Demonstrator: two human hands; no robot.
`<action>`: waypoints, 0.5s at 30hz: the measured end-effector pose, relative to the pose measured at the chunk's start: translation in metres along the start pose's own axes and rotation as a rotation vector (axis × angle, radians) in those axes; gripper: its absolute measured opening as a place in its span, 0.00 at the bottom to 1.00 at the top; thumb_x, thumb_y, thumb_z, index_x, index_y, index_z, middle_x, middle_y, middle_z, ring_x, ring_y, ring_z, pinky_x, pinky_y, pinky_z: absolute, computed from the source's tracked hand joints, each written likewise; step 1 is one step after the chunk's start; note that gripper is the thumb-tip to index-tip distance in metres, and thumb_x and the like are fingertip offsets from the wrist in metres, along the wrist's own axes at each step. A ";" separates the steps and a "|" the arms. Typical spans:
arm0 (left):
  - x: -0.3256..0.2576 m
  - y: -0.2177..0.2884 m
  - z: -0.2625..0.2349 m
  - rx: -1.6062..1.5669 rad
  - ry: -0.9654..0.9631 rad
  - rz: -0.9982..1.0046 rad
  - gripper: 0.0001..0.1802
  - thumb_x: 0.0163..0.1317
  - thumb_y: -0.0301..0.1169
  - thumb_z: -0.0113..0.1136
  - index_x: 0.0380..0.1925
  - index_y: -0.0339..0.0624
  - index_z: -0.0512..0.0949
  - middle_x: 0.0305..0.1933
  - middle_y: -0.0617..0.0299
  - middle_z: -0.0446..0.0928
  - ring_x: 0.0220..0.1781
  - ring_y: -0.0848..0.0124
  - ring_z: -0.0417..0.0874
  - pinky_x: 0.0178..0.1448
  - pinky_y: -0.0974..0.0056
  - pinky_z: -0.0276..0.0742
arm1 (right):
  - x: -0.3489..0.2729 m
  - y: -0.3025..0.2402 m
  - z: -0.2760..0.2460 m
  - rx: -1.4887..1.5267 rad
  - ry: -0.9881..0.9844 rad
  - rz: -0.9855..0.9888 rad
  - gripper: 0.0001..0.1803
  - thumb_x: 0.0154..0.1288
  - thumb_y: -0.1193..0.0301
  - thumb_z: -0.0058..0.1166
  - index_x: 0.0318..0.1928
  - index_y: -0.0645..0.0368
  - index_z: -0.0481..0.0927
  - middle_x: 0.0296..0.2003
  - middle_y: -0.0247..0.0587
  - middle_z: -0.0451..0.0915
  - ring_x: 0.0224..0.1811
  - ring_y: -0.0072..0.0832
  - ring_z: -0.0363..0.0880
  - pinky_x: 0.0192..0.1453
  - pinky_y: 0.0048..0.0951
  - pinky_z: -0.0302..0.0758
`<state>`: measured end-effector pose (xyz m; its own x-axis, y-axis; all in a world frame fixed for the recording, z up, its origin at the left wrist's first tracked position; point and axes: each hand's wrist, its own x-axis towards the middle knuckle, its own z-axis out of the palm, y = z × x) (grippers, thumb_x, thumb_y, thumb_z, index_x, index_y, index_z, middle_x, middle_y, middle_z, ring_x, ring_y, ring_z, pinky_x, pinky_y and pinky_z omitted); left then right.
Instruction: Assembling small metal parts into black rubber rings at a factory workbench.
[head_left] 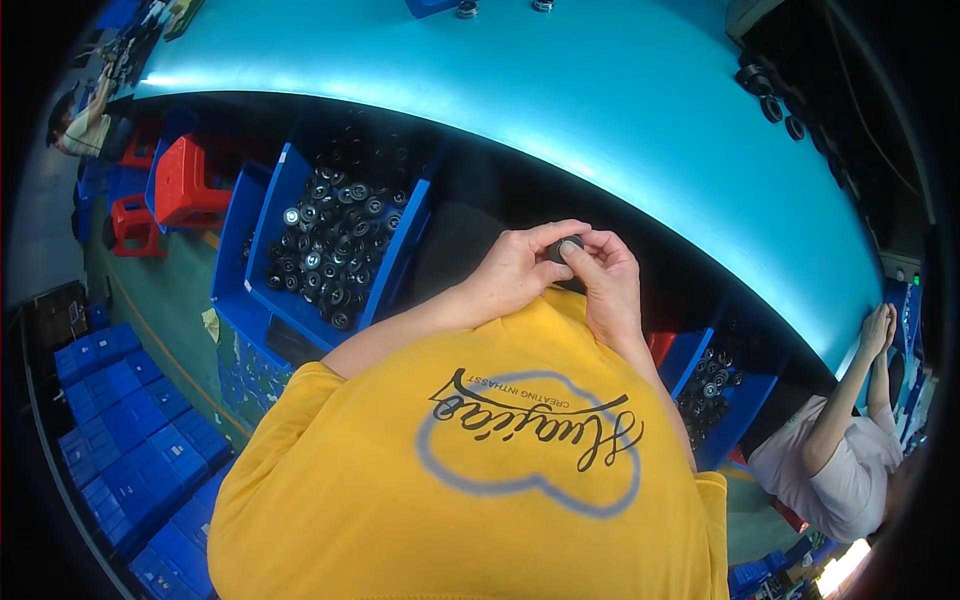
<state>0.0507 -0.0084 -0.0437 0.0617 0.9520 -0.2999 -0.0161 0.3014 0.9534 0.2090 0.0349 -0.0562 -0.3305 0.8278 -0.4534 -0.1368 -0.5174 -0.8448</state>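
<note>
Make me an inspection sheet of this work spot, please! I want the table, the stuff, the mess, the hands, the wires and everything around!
Surface: turquoise table, shiny with reflected light.
Job's things: small black round piece in the hands; similar-looking dark round pieces heaped in the left blue bin and the right blue bin.
Clutter: black rings near the table's right end.
Hands: left hand and right hand both grip the small piece.
Cables: a thin cord-like line at upper right; can't be sure.
Surroundings: red stools, stacked blue boxes, one person upper left, another person at right.
</note>
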 end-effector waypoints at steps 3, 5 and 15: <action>0.001 -0.004 0.002 0.112 0.051 0.122 0.30 0.62 0.16 0.61 0.66 0.45 0.77 0.47 0.59 0.86 0.36 0.79 0.82 0.38 0.72 0.81 | 0.001 0.003 -0.001 -0.060 0.028 -0.036 0.11 0.65 0.77 0.66 0.46 0.64 0.81 0.39 0.37 0.83 0.41 0.19 0.81 0.48 0.22 0.79; 0.001 -0.001 0.003 0.109 0.058 0.120 0.30 0.61 0.17 0.62 0.65 0.45 0.77 0.46 0.58 0.86 0.37 0.78 0.83 0.41 0.71 0.82 | 0.003 0.003 -0.003 0.028 0.003 0.008 0.11 0.65 0.78 0.66 0.46 0.64 0.81 0.39 0.36 0.83 0.41 0.18 0.81 0.47 0.21 0.78; 0.001 -0.001 0.000 0.142 0.084 0.183 0.28 0.61 0.17 0.66 0.63 0.42 0.78 0.47 0.62 0.85 0.40 0.78 0.85 0.38 0.73 0.82 | 0.005 0.005 -0.004 0.061 -0.024 0.048 0.12 0.67 0.77 0.64 0.49 0.64 0.81 0.41 0.36 0.84 0.43 0.19 0.82 0.50 0.22 0.78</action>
<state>0.0510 -0.0080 -0.0448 -0.0125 0.9929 -0.1179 0.1216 0.1186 0.9855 0.2105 0.0373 -0.0642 -0.3605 0.7968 -0.4849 -0.1767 -0.5688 -0.8033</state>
